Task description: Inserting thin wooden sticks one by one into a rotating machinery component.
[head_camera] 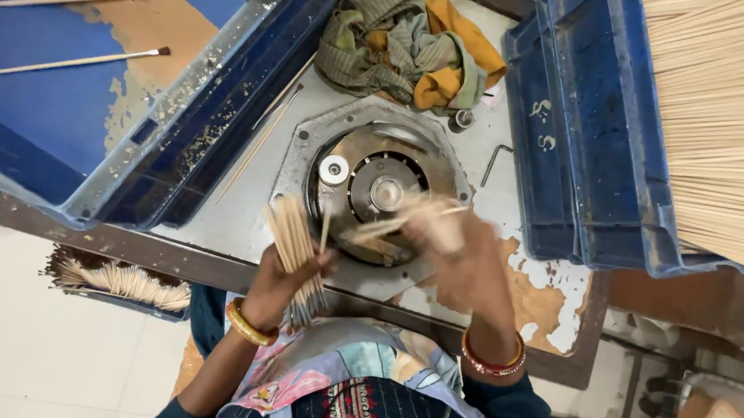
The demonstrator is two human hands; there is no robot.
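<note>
Landmark: the round metal machine head (pixel 373 187) set in a grey plate, in the middle of the work table (pixel 240 217).
Left hand: the left hand (pixel 278 279) is just below-left of the machine head, fingers closed around a bundle of thin bamboo sticks (pixel 295 247). The bundle stands nearly upright and fans out a little above the fist.
Right hand: the right hand (pixel 456 258) is at the lower right edge of the machine head and is blurred. It pinches a few sticks (pixel 393 224) which lie across the front of the machine head; how far the fingers are closed I cannot tell exactly.
Left crate: a blue crate (pixel 213 111), up-left of the machine head, holds brown powder and two coated sticks.
Right crate: a blue crate (pixel 586 137), to the right of the machine head, is filled with many pale raw sticks (pixel 727 120).
Cloth: a crumpled green and orange cloth (pixel 410 41) lies just above the machine head.
Tray: a small tray of sticks (pixel 122 283) sits well down-left of the machine head, under the table edge.
</note>
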